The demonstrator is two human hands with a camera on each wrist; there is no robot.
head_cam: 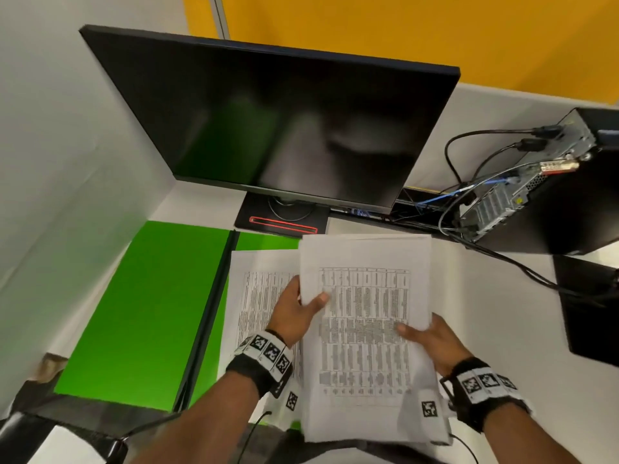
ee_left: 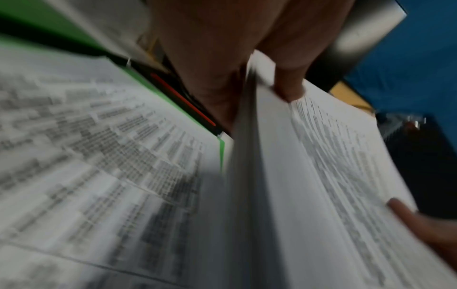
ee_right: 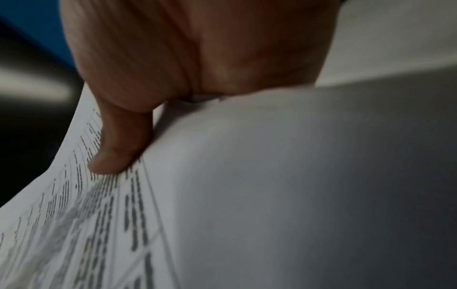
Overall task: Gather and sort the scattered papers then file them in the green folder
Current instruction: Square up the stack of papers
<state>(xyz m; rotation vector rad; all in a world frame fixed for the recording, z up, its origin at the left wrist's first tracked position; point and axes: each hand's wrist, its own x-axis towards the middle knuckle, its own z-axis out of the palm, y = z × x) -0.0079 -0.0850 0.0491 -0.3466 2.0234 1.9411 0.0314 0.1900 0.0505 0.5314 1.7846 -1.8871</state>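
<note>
Both hands hold a stack of printed papers (head_cam: 365,316) above the desk, tilted toward me. My left hand (head_cam: 298,309) grips its left edge, thumb on top; the left wrist view shows the thumb (ee_left: 289,91) pressed on the stack (ee_left: 321,176). My right hand (head_cam: 425,336) pinches the right edge, thumb (ee_right: 116,148) on the printed sheet (ee_right: 247,195). The green folder (head_cam: 144,306) lies open at the left, with another printed sheet (head_cam: 258,296) on its right half.
A black monitor (head_cam: 278,122) stands behind the folder on a base with a red outline (head_cam: 283,224). A black computer case (head_cam: 542,192) with cables (head_cam: 469,195) occupies the right. White partition walls close off the left side.
</note>
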